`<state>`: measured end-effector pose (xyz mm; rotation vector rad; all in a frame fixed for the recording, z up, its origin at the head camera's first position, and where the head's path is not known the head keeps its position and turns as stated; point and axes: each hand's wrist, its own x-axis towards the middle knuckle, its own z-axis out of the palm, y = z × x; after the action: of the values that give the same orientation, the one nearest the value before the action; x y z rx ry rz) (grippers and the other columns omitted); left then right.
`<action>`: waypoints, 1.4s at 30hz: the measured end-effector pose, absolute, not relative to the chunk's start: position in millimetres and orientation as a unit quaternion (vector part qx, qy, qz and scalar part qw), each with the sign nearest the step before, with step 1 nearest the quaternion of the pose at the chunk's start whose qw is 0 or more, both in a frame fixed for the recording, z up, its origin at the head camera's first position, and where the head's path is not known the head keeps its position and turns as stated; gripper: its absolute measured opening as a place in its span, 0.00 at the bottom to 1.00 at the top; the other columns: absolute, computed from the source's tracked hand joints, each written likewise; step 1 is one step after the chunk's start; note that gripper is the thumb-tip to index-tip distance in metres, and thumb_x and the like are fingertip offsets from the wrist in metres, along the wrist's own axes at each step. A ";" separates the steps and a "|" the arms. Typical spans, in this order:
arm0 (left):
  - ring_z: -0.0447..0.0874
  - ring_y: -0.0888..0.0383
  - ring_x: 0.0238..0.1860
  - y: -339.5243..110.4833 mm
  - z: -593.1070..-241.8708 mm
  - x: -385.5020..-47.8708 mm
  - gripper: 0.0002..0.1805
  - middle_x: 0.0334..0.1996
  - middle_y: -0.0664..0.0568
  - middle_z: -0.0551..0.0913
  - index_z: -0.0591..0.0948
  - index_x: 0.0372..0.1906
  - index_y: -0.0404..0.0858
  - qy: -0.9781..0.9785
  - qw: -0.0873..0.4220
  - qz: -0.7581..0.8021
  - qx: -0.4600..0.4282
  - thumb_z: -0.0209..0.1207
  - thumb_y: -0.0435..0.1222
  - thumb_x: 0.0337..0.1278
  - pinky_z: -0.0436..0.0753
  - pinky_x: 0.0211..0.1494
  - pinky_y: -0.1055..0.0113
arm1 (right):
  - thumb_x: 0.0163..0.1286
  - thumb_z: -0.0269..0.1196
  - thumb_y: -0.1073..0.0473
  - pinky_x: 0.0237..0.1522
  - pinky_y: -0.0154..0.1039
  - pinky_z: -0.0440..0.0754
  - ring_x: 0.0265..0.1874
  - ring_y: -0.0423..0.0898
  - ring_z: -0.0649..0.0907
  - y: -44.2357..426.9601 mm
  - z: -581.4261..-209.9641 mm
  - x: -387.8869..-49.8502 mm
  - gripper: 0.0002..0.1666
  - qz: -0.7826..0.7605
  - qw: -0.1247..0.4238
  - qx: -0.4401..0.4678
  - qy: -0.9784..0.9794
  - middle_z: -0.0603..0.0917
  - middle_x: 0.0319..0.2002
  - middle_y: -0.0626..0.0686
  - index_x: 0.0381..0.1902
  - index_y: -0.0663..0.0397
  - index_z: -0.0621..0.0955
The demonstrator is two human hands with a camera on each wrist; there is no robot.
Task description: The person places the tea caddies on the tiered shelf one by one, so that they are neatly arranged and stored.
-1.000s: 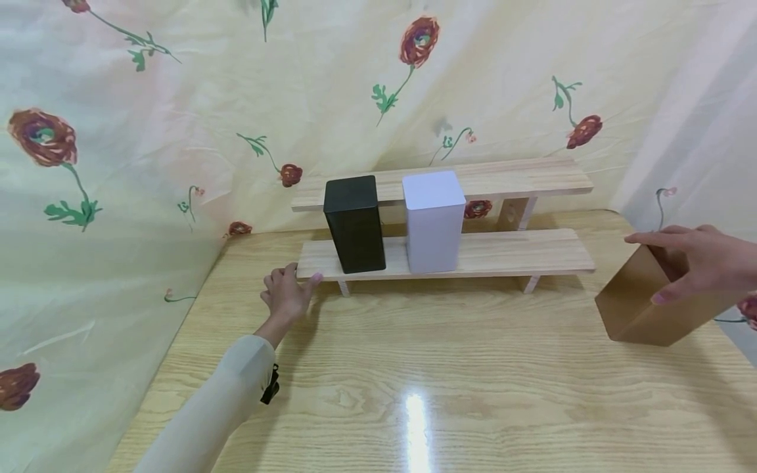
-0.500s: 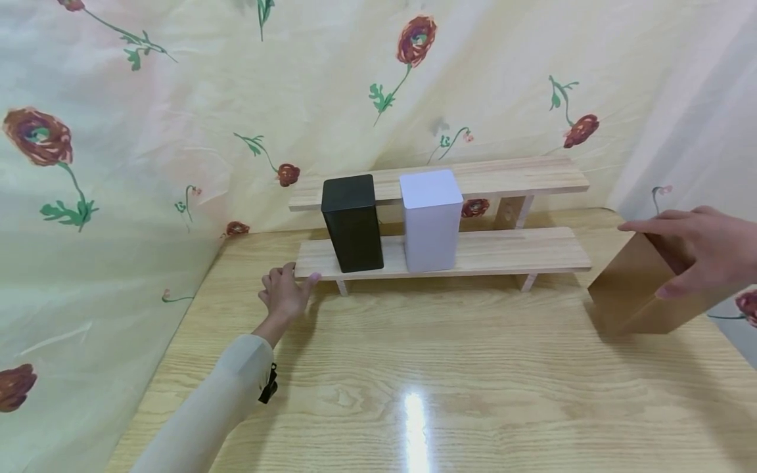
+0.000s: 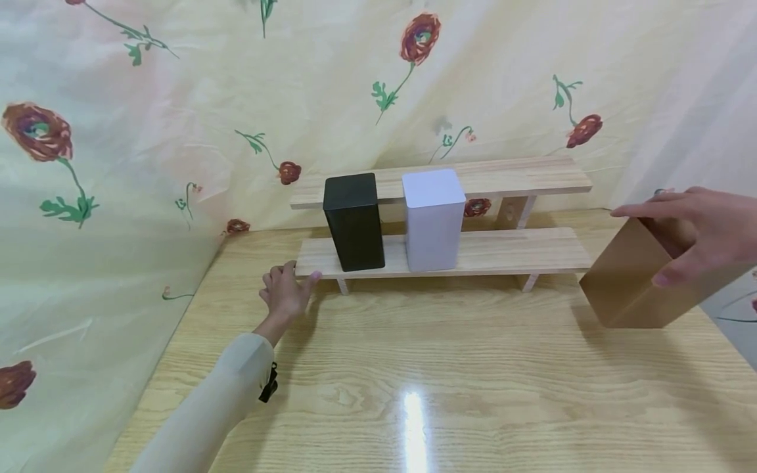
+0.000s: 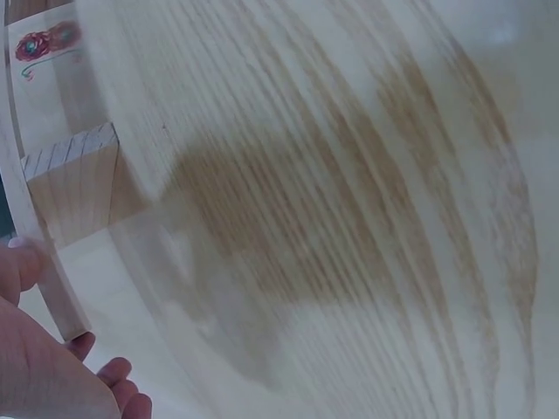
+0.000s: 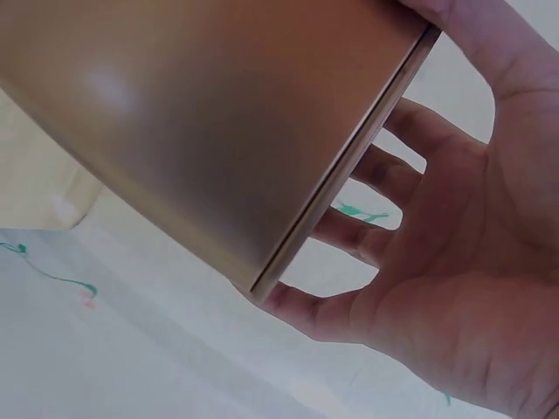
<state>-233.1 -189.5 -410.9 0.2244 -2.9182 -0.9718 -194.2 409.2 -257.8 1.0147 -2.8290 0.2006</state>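
At the right of the head view, my right hand (image 3: pixel 712 230) holds a tilted gold-brown rectangular tin (image 3: pixel 633 276) by its upper end, thumb on one side and fingers on the other. The tin's shadow falls on the table. In the right wrist view, the fingers curve round the seamed end of the same tin (image 5: pixel 218 113). My left hand (image 3: pixel 285 294) grips the left end of a two-tier wooden shelf (image 3: pixel 514 249) at its lower board. The left wrist view shows the thumb above the board's edge and fingertips below it.
A black tin (image 3: pixel 357 230) and a white tin (image 3: pixel 434 230) stand upright side by side on the lower tier. Behind the shelf hangs a flowered cloth (image 3: pixel 331 98), which also runs along both sides. The wood-grain table (image 3: pixel 473 355) stretches out in front.
My right hand and the gold-brown tin have shifted left and slightly farther back, closer to the shelf's right end. My left hand keeps its place on the shelf.
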 end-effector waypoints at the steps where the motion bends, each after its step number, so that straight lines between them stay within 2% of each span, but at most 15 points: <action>1: 0.54 0.39 0.60 -189.3 -411.0 -233.0 0.41 0.63 0.32 0.62 0.61 0.70 0.32 -0.945 0.030 -0.316 0.073 0.54 0.56 0.64 0.52 0.58 0.41 | 0.19 0.84 0.52 0.43 0.25 0.59 0.41 0.26 0.71 407.8 -255.4 -195.2 0.64 0.065 0.062 0.338 -0.937 0.75 0.46 0.31 0.63 0.46 0.74; 3: 0.55 0.39 0.60 -188.3 -410.9 -232.9 0.41 0.63 0.33 0.62 0.61 0.70 0.32 -0.944 0.032 -0.320 0.072 0.54 0.56 0.64 0.52 0.59 0.41 | 0.22 0.83 0.52 0.42 0.24 0.62 0.43 0.26 0.70 404.8 -249.4 -196.0 0.63 0.056 0.050 0.326 -0.943 0.76 0.48 0.36 0.65 0.45 0.73; 6: 0.55 0.39 0.60 -186.9 -410.6 -233.2 0.41 0.63 0.33 0.63 0.62 0.70 0.32 -0.943 0.036 -0.324 0.070 0.55 0.56 0.63 0.53 0.58 0.42 | 0.28 0.83 0.53 0.46 0.37 0.66 0.48 0.38 0.71 400.9 -238.3 -196.7 0.65 0.048 0.016 0.291 -0.955 0.76 0.51 0.50 0.70 0.41 0.67; 7: 0.55 0.39 0.60 -186.6 -410.6 -233.4 0.41 0.63 0.33 0.63 0.62 0.70 0.32 -0.942 0.037 -0.325 0.070 0.55 0.56 0.63 0.53 0.58 0.42 | 0.30 0.82 0.53 0.45 0.39 0.66 0.48 0.39 0.70 399.8 -234.8 -197.6 0.65 0.044 0.012 0.283 -0.958 0.76 0.51 0.53 0.70 0.40 0.66; 10: 0.55 0.39 0.60 -186.0 -410.3 -233.8 0.41 0.62 0.33 0.63 0.62 0.70 0.32 -0.943 0.040 -0.323 0.069 0.55 0.56 0.63 0.53 0.58 0.42 | 0.32 0.82 0.54 0.46 0.37 0.65 0.49 0.38 0.70 394.6 -226.0 -202.7 0.64 0.044 0.011 0.284 -0.958 0.77 0.52 0.55 0.71 0.40 0.65; 13: 0.55 0.39 0.60 -185.9 -409.8 -234.1 0.41 0.62 0.33 0.63 0.62 0.70 0.32 -0.944 0.041 -0.320 0.071 0.55 0.56 0.63 0.53 0.58 0.42 | 0.33 0.82 0.51 0.40 0.26 0.64 0.46 0.26 0.67 384.9 -219.3 -209.5 0.61 0.033 0.017 0.281 -0.959 0.78 0.52 0.51 0.70 0.42 0.68; 14: 0.55 0.39 0.60 -185.8 -409.8 -234.2 0.41 0.62 0.33 0.63 0.62 0.70 0.33 -0.944 0.041 -0.321 0.071 0.55 0.56 0.63 0.53 0.59 0.42 | 0.34 0.82 0.50 0.40 0.27 0.65 0.46 0.27 0.67 380.4 -217.0 -211.3 0.60 0.030 0.010 0.274 -0.961 0.77 0.52 0.50 0.69 0.42 0.68; 16: 0.55 0.39 0.61 -185.6 -409.8 -234.3 0.41 0.63 0.33 0.63 0.62 0.70 0.33 -0.943 0.040 -0.321 0.071 0.55 0.56 0.63 0.53 0.59 0.42 | 0.38 0.81 0.49 0.41 0.32 0.68 0.49 0.33 0.68 370.2 -212.7 -215.5 0.59 0.028 -0.013 0.263 -0.964 0.77 0.55 0.52 0.70 0.44 0.68; 20: 0.55 0.39 0.61 -185.4 -410.1 -234.3 0.41 0.63 0.33 0.63 0.62 0.70 0.32 -0.943 0.036 -0.323 0.072 0.55 0.56 0.63 0.53 0.59 0.42 | 0.44 0.78 0.47 0.45 0.49 0.71 0.55 0.55 0.70 349.2 -205.9 -225.8 0.57 0.033 -0.069 0.248 -0.966 0.72 0.61 0.61 0.71 0.48 0.65; 23: 0.55 0.39 0.61 -185.0 -409.9 -234.2 0.40 0.64 0.33 0.63 0.62 0.70 0.33 -0.943 0.035 -0.322 0.074 0.55 0.55 0.64 0.52 0.59 0.42 | 0.45 0.78 0.46 0.48 0.55 0.69 0.57 0.60 0.70 335.9 -201.7 -233.8 0.58 0.040 -0.090 0.248 -0.964 0.69 0.64 0.65 0.72 0.49 0.64; 27: 0.55 0.39 0.61 -184.8 -410.2 -234.5 0.40 0.64 0.33 0.62 0.62 0.70 0.33 -0.943 0.033 -0.321 0.077 0.55 0.55 0.64 0.52 0.59 0.42 | 0.44 0.78 0.47 0.51 0.55 0.69 0.59 0.59 0.69 320.6 -196.8 -243.8 0.59 0.049 -0.093 0.257 -0.961 0.68 0.65 0.67 0.72 0.51 0.64; 30: 0.55 0.38 0.61 -185.4 -410.8 -235.0 0.40 0.63 0.33 0.63 0.61 0.70 0.33 -0.944 0.032 -0.319 0.078 0.55 0.55 0.64 0.53 0.59 0.42 | 0.45 0.78 0.47 0.51 0.56 0.69 0.56 0.57 0.70 310.2 -193.8 -251.8 0.59 0.057 -0.094 0.263 -0.959 0.70 0.63 0.65 0.72 0.53 0.63; 37: 0.54 0.38 0.61 -186.3 -410.8 -235.2 0.40 0.64 0.33 0.62 0.61 0.71 0.33 -0.944 0.029 -0.318 0.082 0.54 0.55 0.64 0.52 0.60 0.42 | 0.48 0.77 0.45 0.53 0.57 0.66 0.53 0.56 0.69 290.6 -189.8 -267.8 0.59 0.066 -0.114 0.249 -0.960 0.71 0.60 0.62 0.73 0.52 0.61; 42: 0.54 0.38 0.62 -187.5 -411.7 -234.6 0.40 0.64 0.32 0.61 0.61 0.71 0.33 -0.945 0.029 -0.315 0.079 0.54 0.56 0.65 0.52 0.60 0.41 | 0.48 0.76 0.43 0.49 0.53 0.68 0.48 0.54 0.70 279.3 -191.6 -275.8 0.59 0.068 -0.127 0.246 -0.959 0.72 0.54 0.58 0.73 0.53 0.61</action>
<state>-234.6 -187.5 -411.7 0.2429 -2.9172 -0.9717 -275.8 279.3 -191.6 0.8416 -3.2831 0.2326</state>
